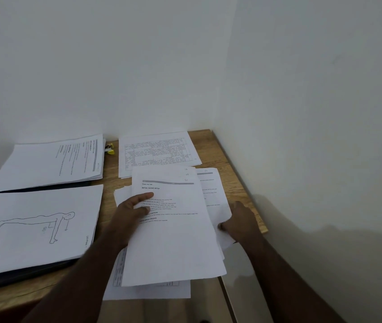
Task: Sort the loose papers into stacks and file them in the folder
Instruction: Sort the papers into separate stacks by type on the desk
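A bundle of printed text pages [173, 236] is lifted slightly over the desk's right side. My left hand [130, 212] holds its left edge, thumb on top. My right hand [241, 221] grips the right edge, where more sheets fan out underneath. A dark open folder [22, 275] lies at the left, with a stack topped by a plank-pose drawing [38, 227] on its near half and a text stack [50, 162] on its far half. A stack of table pages [157, 151] lies at the back.
The wooden desk [227, 159] sits in a white wall corner, its right edge against the wall. A small yellow and black object [110, 149] lies at the back between the stacks. Another table sheet [148, 291] hangs over the desk's front edge.
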